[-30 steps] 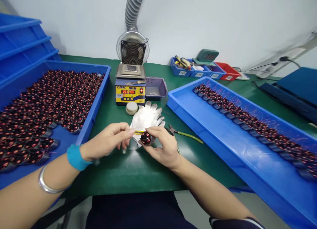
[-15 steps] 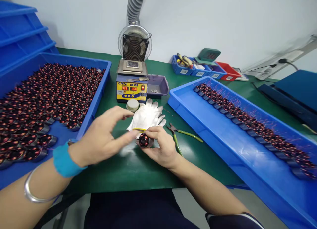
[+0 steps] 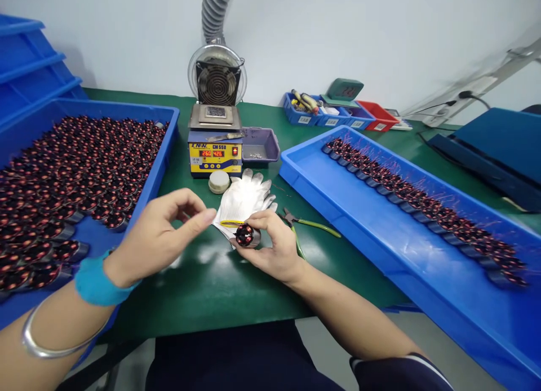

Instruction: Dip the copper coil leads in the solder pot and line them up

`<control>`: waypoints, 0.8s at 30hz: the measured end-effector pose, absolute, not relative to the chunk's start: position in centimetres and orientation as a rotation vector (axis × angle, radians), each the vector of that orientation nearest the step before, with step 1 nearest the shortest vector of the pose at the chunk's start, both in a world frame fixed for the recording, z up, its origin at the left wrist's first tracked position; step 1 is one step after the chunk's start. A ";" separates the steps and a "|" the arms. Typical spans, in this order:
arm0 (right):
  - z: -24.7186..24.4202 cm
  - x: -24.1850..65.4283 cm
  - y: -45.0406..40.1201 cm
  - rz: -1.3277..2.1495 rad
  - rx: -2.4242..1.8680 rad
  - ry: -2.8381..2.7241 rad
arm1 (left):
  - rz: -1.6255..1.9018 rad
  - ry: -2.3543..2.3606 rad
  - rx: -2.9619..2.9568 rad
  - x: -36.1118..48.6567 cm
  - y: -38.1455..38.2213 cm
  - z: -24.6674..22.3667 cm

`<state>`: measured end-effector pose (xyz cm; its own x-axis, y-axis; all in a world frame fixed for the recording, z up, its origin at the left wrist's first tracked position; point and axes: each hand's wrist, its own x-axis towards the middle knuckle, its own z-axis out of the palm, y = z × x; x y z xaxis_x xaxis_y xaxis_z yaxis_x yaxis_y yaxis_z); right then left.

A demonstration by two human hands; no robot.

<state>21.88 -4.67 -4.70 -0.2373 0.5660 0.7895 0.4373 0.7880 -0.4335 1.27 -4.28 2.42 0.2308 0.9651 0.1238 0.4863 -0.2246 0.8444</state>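
Note:
My right hand [image 3: 273, 244] grips a round metal part with a black and copper-wound end [image 3: 245, 236], that end turned toward me. To the left, over the green table, my left hand [image 3: 164, 230] is apart from the part. Its thumb and index finger point toward each other; whether anything small lies between them cannot be made out. Just beyond the part lie white gloves [image 3: 245, 196] with a yellow edge. A small round lidded tin [image 3: 218, 182] sits behind them. Green-handled cutters [image 3: 315, 227] lie to the right of my right hand.
A blue tray [image 3: 167, 149] full of wound parts stands at left, stacked trays [image 3: 34, 53] behind it. A solder pot unit [image 3: 215, 154] stands at the back, beside a purple bin [image 3: 270, 160]. At right, a long blue tray [image 3: 359, 222] holds rows of parts.
My left hand has drawn back to the left, away from the part, and its thumb and index finger are nearer each other. My right hand still holds the part. The view has shifted slightly.

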 end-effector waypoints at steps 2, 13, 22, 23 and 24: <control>-4.7 21.8 -4.7 0.134 -0.766 -1.880 | 0.727 1.249 1.685 2.0 -4.2 1.9; -4.2 21.5 -4.9 0.152 -0.813 -1.849 | 0.786 1.102 1.394 3.1 -4.4 1.5; -3.9 21.5 -5.0 0.219 -0.820 -1.832 | 1.285 1.235 1.091 3.0 -4.0 0.1; -3.9 21.5 -4.9 0.220 -0.829 -1.827 | 1.295 1.234 1.068 3.0 -3.9 0.1; -4.0 21.5 -4.9 0.222 -0.837 -1.823 | 1.264 1.226 1.073 3.1 -3.9 0.2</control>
<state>21.52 -4.93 -3.98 -0.1866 0.6359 0.7488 0.4373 0.7363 -0.5164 3.06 -3.92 0.20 -0.0733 0.9958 -0.0548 -0.0855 0.0485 0.9952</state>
